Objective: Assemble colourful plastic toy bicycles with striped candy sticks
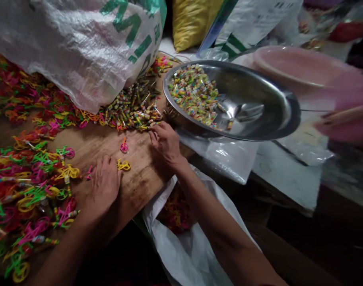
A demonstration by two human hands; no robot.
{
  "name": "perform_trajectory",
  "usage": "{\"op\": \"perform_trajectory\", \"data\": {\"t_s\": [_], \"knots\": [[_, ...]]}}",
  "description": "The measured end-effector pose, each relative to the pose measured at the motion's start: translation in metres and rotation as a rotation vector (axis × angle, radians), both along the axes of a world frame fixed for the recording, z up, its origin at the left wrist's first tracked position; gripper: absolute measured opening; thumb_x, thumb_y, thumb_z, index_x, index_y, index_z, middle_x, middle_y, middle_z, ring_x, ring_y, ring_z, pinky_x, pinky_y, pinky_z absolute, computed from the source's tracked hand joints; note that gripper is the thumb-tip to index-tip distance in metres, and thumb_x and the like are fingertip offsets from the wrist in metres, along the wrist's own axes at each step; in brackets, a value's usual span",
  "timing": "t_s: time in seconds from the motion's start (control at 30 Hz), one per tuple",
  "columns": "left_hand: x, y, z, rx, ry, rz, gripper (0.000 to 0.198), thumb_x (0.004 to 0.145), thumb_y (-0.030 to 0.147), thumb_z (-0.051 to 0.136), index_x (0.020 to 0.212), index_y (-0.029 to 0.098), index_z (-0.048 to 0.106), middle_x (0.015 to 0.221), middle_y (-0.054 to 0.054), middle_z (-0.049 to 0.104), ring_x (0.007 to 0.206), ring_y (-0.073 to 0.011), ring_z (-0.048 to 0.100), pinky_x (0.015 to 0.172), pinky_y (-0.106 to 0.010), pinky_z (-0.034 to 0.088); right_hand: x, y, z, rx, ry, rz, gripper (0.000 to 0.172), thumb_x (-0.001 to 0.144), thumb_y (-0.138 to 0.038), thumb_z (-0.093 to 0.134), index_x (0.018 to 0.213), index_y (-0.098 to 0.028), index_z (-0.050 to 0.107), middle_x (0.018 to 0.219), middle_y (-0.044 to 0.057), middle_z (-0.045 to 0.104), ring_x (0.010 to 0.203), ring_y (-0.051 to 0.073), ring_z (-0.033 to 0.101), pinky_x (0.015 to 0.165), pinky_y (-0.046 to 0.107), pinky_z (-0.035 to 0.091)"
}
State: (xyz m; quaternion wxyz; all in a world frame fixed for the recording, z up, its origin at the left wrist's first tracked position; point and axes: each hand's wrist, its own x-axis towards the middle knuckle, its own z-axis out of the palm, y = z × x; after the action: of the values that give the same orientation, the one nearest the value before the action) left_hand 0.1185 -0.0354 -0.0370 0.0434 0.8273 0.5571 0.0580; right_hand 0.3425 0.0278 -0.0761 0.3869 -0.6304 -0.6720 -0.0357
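My left hand (105, 178) lies palm down on the wooden board (136, 174), its fingers loosely stretched. Beside its thumb is a yellow plastic toy bicycle (123, 165), and a pink bit pokes out by its other side. A pink and orange toy piece (124, 146) lies a little farther off. My right hand (165, 143) has its fingers curled together at the edge of a heap of small, clear tubes with colourful filling (136, 111). Whatever its fingertips pinch is hidden. To my left spreads a large pile of bright plastic toy bicycles and tubes (35, 186).
A steel basin (259, 123) partly filled with small colourful tubes (196, 95) stands right of the heap. An open white sack (226, 202) hangs below the board's edge. A big white bag (88, 51) rests at the back; a pink tub (288, 65) is at far right.
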Motion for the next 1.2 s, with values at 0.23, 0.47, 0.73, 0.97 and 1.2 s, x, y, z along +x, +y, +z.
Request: {"op": "perform_trajectory", "data": {"t_s": [0.23,0.47,0.73,0.97,1.2], "knots": [[-0.009,0.009,0.017,-0.28,-0.707,0.387,0.014,0.078,0.025,0.073,0.081,0.02,0.06,0.074,-0.001,0.065,0.068,-0.0178,0.062,0.062,-0.027,0.047,0.001,0.051,-0.025,0.055,-0.134,-0.077,0.023,0.093,-0.028,0.053,0.073,-0.02,0.061,0.087,0.011,0.062,0.094,0.027,0.057,0.085,0.044,0.049],[-0.032,0.014,0.013,-0.821,-1.589,0.57,0.02,0.072,0.017,0.08,0.084,0.011,0.065,0.072,-0.001,0.067,0.061,-0.0117,0.065,0.054,-0.022,0.057,-0.018,0.007,-0.002,-0.069,0.209,0.166,0.016,0.088,-0.034,0.061,0.079,-0.022,0.055,0.074,0.003,0.062,0.071,0.02,0.059,0.071,0.037,0.051],[-0.044,-0.01,0.018,-0.964,-1.641,0.598,0.003,0.08,0.01,0.068,0.081,0.01,0.071,0.078,-0.006,0.073,0.064,-0.012,0.068,0.056,-0.018,0.059,-0.098,-0.062,0.021,-0.396,1.014,0.717,0.008,0.084,-0.025,0.06,0.087,-0.022,0.054,0.071,-0.004,0.064,0.06,0.011,0.065,0.058,0.025,0.057],[-0.044,-0.018,0.013,-1.016,-1.659,0.515,0.012,0.076,0.009,0.074,0.087,0.01,0.071,0.077,-0.004,0.073,0.063,-0.012,0.067,0.054,-0.019,0.059,-0.079,-0.077,0.024,-0.523,0.888,0.787,0.01,0.085,-0.026,0.062,0.09,-0.018,0.065,0.081,0.0,0.067,0.068,0.011,0.063,0.063,0.024,0.053],[-0.039,-0.019,0.013,-1.091,-1.623,0.365,0.019,0.078,0.018,0.076,0.093,0.011,0.069,0.082,-0.006,0.075,0.067,-0.0149,0.071,0.059,-0.023,0.059,-0.09,-0.085,0.007,-0.663,1.325,0.642,0.038,0.08,-0.055,0.072,0.091,-0.021,0.061,0.07,-0.004,0.056,0.06,0.009,0.051,0.056,0.022,0.044]]}}
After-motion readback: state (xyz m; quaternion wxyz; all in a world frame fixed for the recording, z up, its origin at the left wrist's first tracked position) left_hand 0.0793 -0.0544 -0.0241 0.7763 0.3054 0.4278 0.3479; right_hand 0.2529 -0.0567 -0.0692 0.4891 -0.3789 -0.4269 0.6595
